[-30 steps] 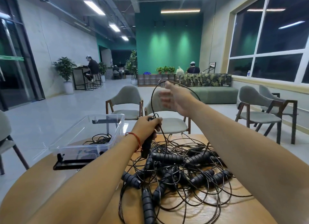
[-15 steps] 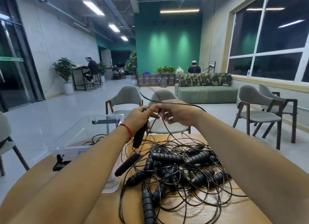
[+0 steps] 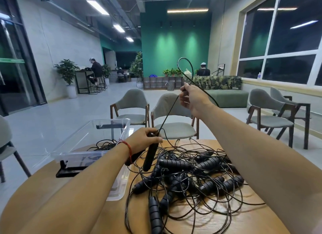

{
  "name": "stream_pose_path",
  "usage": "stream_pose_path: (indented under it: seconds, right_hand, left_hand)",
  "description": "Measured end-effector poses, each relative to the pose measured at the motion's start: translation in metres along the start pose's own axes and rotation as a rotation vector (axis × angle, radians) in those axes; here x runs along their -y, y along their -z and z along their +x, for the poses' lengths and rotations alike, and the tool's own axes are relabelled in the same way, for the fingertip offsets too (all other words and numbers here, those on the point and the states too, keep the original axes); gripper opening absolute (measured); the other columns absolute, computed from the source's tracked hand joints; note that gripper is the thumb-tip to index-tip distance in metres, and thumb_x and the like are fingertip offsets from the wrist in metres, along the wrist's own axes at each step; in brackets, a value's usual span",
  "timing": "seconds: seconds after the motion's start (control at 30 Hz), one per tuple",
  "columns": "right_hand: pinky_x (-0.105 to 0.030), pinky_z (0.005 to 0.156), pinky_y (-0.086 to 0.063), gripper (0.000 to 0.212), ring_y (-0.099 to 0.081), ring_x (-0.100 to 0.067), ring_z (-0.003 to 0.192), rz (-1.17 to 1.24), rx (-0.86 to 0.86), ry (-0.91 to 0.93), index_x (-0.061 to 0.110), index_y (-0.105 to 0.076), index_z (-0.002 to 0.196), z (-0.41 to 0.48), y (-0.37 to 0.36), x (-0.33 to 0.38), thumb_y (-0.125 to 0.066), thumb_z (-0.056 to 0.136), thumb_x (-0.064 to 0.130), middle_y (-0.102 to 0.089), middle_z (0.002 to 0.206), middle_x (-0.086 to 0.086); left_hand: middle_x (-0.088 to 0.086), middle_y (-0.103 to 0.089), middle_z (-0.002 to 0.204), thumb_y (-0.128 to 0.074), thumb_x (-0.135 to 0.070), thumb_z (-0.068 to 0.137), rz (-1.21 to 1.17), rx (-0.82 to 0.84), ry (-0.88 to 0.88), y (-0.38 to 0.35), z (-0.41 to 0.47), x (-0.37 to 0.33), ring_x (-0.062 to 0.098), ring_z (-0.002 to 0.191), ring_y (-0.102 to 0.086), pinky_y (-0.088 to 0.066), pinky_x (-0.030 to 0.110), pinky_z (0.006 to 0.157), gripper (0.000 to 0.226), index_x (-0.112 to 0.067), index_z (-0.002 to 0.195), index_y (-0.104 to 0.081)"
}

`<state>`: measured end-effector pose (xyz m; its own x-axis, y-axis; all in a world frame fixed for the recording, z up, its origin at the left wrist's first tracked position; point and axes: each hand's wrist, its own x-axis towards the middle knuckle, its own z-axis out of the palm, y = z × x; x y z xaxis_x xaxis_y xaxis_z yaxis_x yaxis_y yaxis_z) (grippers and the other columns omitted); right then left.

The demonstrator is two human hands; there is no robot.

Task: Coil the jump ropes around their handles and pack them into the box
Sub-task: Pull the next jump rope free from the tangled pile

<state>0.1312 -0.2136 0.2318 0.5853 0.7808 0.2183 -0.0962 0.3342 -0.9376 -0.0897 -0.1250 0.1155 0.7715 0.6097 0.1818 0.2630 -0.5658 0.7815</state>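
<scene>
Head view.
- Clear plastic box (image 3: 83, 153) on round wooden table (image 3: 40, 181), just left of left hand (image 3: 144, 137). Inside: coiled black rope (image 3: 104, 145) lying on bottom.
- Left hand curled round upper end of black handle (image 3: 150, 157). Handle hangs tilted below grip, above table.
- Cord (image 3: 169, 115) runs taut from that grip up-right to right hand (image 3: 193, 99), pinched between thumb and fingers. Loop rises above pinch.
- Tangled pile of jump ropes (image 3: 191, 172) lies on table below both grips, right of box.
</scene>
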Motion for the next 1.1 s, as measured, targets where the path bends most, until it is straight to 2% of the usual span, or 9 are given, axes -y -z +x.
stream_pose_path:
  seconds: [0.13, 0.3, 0.5, 0.63, 0.7, 0.8, 0.9, 0.97, 1.1]
  right_hand:
    - [-0.025, 0.056, -0.053, 0.021, -0.058, -0.015, 0.062, -0.073, -0.043, -0.074, 0.012, -0.063, 0.108, 0.008, -0.001, -0.010, -0.047, 0.114, 0.025, -0.065, 0.070, -0.001]
    - [-0.045, 0.099, -0.060, 0.007, -0.071, -0.036, 0.111, -0.506, 0.298, -0.344, 0.021, -0.060, 0.111, 0.005, 0.004, -0.030, -0.061, 0.109, 0.028, -0.063, 0.125, -0.016]
    - [-0.033, 0.072, -0.058, 0.036, -0.070, -0.022, 0.083, -0.798, 0.535, -0.461, 0.015, -0.068, 0.105, 0.004, 0.002, -0.071, -0.057, 0.106, 0.049, -0.073, 0.095, -0.004]
    - [-0.047, 0.090, -0.062, 0.057, -0.075, -0.029, 0.096, -0.749, 0.596, -0.484, 0.012, -0.068, 0.119, 0.001, 0.008, -0.100, -0.055, 0.103, 0.064, -0.076, 0.109, -0.009]
    - [-0.054, 0.098, -0.061, 0.061, -0.073, -0.035, 0.112, -0.644, 0.632, -0.515, 0.012, -0.065, 0.133, -0.001, 0.011, -0.114, -0.063, 0.099, 0.063, -0.074, 0.127, -0.015]
    - [-0.056, 0.101, -0.059, 0.051, -0.072, -0.034, 0.118, -0.502, 0.670, -0.449, 0.018, -0.062, 0.139, -0.008, 0.011, -0.131, -0.073, 0.098, 0.047, -0.076, 0.126, -0.011]
    - [-0.052, 0.098, -0.061, 0.043, -0.073, -0.031, 0.115, -0.323, 0.546, -0.323, 0.018, -0.061, 0.136, -0.014, 0.006, -0.150, -0.075, 0.098, 0.031, -0.077, 0.120, -0.012]
    - [-0.054, 0.097, -0.061, 0.046, -0.073, -0.034, 0.108, -0.315, 0.455, -0.262, 0.021, -0.065, 0.128, -0.009, 0.008, -0.164, -0.080, 0.088, 0.038, -0.077, 0.111, -0.012]
    - [-0.042, 0.072, -0.057, 0.040, -0.064, -0.029, 0.084, -0.277, 0.361, -0.289, 0.023, -0.064, 0.112, 0.008, 0.025, -0.180, -0.079, 0.079, 0.039, -0.068, 0.091, -0.007]
  left_hand:
    - [-0.002, -0.081, 0.098, -0.067, -0.038, 0.102, -0.140, 0.012, 0.057, -0.007, -0.002, 0.001, 0.017, 0.096, -0.077, -0.055, 0.035, 0.094, 0.022, -0.021, 0.116, -0.069]
    - [0.018, -0.075, 0.105, -0.063, -0.022, 0.106, -0.658, 0.005, 0.148, -0.019, 0.006, -0.006, 0.031, 0.096, -0.076, -0.064, 0.047, 0.086, 0.025, -0.006, 0.125, -0.063]
    - [0.019, -0.074, 0.106, -0.060, -0.024, 0.105, -0.729, -0.156, 0.181, -0.027, 0.033, 0.000, 0.026, 0.086, -0.074, -0.062, 0.046, 0.086, 0.027, -0.004, 0.123, -0.067]
    - [0.025, -0.075, 0.115, -0.064, -0.022, 0.101, -0.789, -0.362, 0.187, -0.031, 0.055, 0.012, 0.038, 0.100, -0.075, -0.062, 0.053, 0.095, 0.022, -0.009, 0.114, -0.075]
    - [0.021, -0.076, 0.111, -0.064, -0.022, 0.101, -0.767, -0.410, 0.184, -0.034, 0.065, 0.016, 0.036, 0.101, -0.073, -0.064, 0.044, 0.088, 0.023, -0.008, 0.113, -0.076]
    - [0.016, -0.075, 0.106, -0.062, -0.027, 0.104, -0.802, -0.389, 0.198, -0.039, 0.078, 0.014, 0.028, 0.097, -0.071, -0.064, 0.040, 0.082, 0.025, -0.008, 0.113, -0.075]
    - [0.011, -0.074, 0.099, -0.063, -0.033, 0.103, -0.895, -0.287, 0.264, -0.040, 0.090, 0.006, 0.023, 0.090, -0.071, -0.062, 0.041, 0.086, 0.027, -0.009, 0.107, -0.075]
    - [0.009, -0.076, 0.098, -0.061, -0.031, 0.103, -0.971, -0.177, 0.275, -0.034, 0.105, 0.002, 0.023, 0.089, -0.072, -0.060, 0.042, 0.092, 0.023, -0.010, 0.104, -0.071]
    - [0.011, -0.077, 0.099, -0.056, -0.035, 0.101, -0.995, -0.121, 0.291, -0.012, 0.158, -0.006, 0.027, 0.090, -0.073, -0.052, 0.045, 0.104, 0.033, -0.006, 0.115, -0.063]
